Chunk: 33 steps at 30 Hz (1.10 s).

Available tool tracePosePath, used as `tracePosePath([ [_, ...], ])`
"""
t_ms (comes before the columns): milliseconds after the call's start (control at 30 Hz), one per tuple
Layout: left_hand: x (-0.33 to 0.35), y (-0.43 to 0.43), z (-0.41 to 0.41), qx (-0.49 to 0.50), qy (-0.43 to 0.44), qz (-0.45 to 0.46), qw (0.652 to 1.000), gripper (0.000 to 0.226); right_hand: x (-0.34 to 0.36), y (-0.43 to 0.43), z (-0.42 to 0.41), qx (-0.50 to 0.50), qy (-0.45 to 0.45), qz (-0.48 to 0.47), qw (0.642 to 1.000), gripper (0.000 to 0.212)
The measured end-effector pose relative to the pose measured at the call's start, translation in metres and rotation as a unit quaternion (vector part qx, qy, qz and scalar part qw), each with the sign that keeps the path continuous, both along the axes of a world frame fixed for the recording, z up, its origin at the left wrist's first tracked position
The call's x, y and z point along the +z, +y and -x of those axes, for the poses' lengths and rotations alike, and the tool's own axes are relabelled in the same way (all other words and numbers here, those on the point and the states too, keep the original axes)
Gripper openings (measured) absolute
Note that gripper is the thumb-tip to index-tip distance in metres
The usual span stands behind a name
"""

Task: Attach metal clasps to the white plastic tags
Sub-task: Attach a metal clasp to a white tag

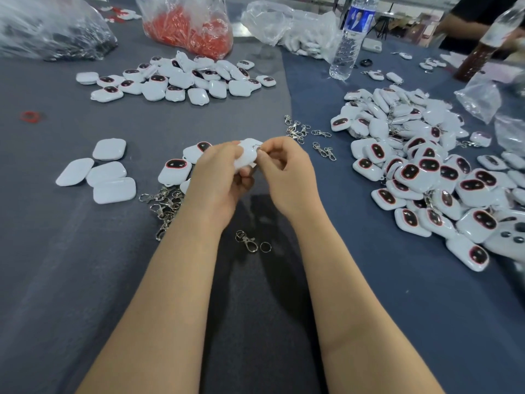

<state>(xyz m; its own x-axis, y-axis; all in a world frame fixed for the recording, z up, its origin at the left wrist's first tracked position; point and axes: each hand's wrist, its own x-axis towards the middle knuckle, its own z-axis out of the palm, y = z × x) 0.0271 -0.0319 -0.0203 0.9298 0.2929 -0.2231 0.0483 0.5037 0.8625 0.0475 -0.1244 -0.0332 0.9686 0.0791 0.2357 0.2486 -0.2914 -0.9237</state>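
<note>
A: Where was the white plastic tag (pixel 246 156)?

B: Above the grey tabletop (pixel 85 265), between both hands. The left hand (pixel 218 177) gripped it from the side, fingers curled round its body.

A: And the right hand (pixel 287 172)?

B: Its thumb and forefinger pinched a small metal piece (pixel 257 147) at the tag's upper edge. It was too small to tell ring from clasp.

A: What lay below?

B: One loose metal clasp (pixel 247 240) with a split ring (pixel 265 247) just beside it, between the forearms. A heap of clasps (pixel 166 204) sat by the left wrist, and more clasps (pixel 298 131) were scattered beyond the right hand.

A: Other tags?

B: Four plain-side-up tags (pixel 99 172) lay to the left. A far pile (pixel 181 79) sat before a bag of red pieces (pixel 190 29). A big pile with clasps among it (pixel 426 172) lay to the right, near a water bottle (pixel 350 38).
</note>
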Motion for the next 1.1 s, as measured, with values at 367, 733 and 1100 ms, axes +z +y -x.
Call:
tracePosePath([
  [367, 0.000, 0.004, -0.001, -0.042, 0.007, 0.128, 0.991, 0.014, 0.003, 0.001, 0.003, -0.034, -0.063, 0.040, 0.997, 0.012],
  [733, -0.008, 0.000, 0.001, 0.063, -0.045, -0.429, 0.900, 0.017, -0.005, -0.002, 0.001, -0.007, -0.079, 0.150, 0.986, 0.013],
  [1100, 0.000, 0.013, 0.000, -0.139, -0.002, 0.292, 0.946, 0.017, 0.005, 0.000, 0.002, -0.005, -0.053, -0.074, 0.996, 0.015],
])
